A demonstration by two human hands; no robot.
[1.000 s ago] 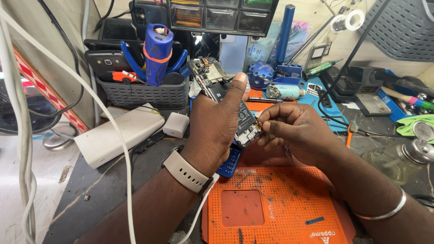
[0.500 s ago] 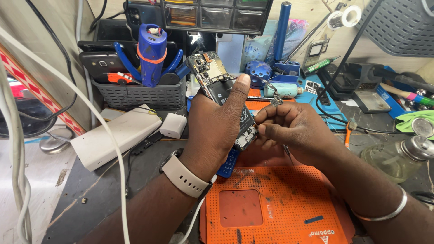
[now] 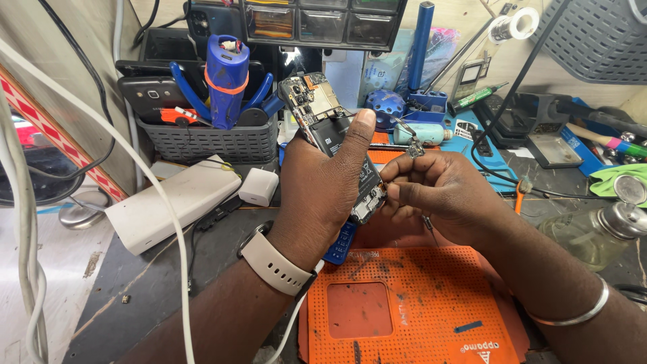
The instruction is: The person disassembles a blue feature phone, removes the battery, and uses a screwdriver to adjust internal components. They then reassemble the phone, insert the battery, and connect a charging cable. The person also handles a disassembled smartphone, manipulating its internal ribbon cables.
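Observation:
My left hand grips an opened smartphone with its back cover off, board and black battery showing, held tilted above the bench; my thumb lies across the battery. My right hand is closed on a pair of thin metal tweezers, whose tips hold a tiny metal part just right of the phone. A pale smartwatch is on my left wrist and a metal bangle on my right. Both hands hover over an orange perforated work mat.
A grey basket with pliers, a blue tool and phones stands at the back left. A white power bank and white charger lie beside it. Drawers, a blue mat with tools and a glass bottle crowd the back and right.
Both hands and the phone have risen slightly. The tweezers have lifted away from the phone's lower part, now holding a tiny part above my right fingers.

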